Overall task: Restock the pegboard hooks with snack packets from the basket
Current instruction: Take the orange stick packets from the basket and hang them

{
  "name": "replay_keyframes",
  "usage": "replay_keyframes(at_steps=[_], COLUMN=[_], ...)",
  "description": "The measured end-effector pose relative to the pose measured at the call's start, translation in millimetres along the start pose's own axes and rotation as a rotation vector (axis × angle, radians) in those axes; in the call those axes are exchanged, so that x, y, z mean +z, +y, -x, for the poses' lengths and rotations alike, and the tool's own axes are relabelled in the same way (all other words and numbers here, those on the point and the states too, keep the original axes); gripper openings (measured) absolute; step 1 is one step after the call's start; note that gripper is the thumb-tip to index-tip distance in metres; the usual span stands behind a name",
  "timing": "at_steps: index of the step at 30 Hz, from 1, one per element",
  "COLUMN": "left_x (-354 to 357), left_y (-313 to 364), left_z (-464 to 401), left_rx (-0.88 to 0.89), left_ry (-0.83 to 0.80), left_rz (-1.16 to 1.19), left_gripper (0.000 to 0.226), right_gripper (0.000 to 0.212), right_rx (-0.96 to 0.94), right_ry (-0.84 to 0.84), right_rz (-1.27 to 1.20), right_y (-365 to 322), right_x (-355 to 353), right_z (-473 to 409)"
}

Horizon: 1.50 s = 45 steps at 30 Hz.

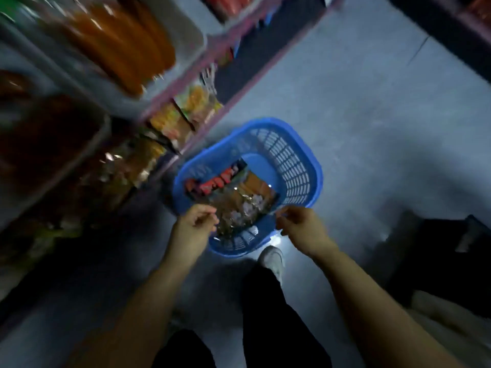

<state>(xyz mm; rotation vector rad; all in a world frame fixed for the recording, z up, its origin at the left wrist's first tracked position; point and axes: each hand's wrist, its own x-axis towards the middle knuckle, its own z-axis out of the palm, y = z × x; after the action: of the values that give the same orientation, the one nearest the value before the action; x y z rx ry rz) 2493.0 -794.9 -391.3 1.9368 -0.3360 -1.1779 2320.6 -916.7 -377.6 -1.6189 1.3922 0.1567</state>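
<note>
A blue plastic basket (300, 166) stands on the grey floor in front of me. Inside lie a red and black packet (212, 183), an orange packet (256, 185) and a clear snack packet (239, 211) with brownish contents. The clear packet is stretched between my hands over the basket's near side. My left hand (195, 225) pinches its left edge with curled fingers. At the packet's right edge, my right hand (299, 227) pinches it the same way. The whole view is blurred.
The display rack (186, 75) runs along the left, with hanging snack packets (186, 115) low down and orange packets (127, 43) in a white tray higher up. A dark box (446, 261) sits at right. My white shoe (271, 258) touches the basket's near rim.
</note>
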Motion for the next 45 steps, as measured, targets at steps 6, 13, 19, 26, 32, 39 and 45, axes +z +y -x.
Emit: replay_keyframes(at_steps=[6,13,19,26,32,39,45], left_x=[90,114,134,128,128,115,91], left_y=[-112,-165,-160,-159,-142,-135,-146], left_z=[-150,-256,-268,-259,-249,-241,-234], left_rx=[-0.09,-0.425,-0.553,-0.538,-0.514,-0.46,-0.333], left_ry=[-0.059,-0.002,0.021,0.164,0.109,0.154,0.263], left_rz=[-0.137,-0.074,0.251,0.333,0.45,0.434,0.473], left_gripper=[0.01,0.033,0.021,0.014,0.022,0.017,0.033], right_gripper=[0.035,0.051,0.091,0.12,0.038,0.062,0.058], right_rx=[-0.011,0.041,0.058,0.196,0.054,0.103,0.015], right_ry=[-0.194,-0.24,-0.228,-0.247,-0.393,-0.587,-0.5], right_rz=[0.387,0.594,0.516,0.092,-0.069,-0.081,-0.128], right_y=[95,123,126,141,139,128,117], right_x=[56,90,131,130,136,136,137], right_z=[-172,-307,-338,-348,-347,-336,-326])
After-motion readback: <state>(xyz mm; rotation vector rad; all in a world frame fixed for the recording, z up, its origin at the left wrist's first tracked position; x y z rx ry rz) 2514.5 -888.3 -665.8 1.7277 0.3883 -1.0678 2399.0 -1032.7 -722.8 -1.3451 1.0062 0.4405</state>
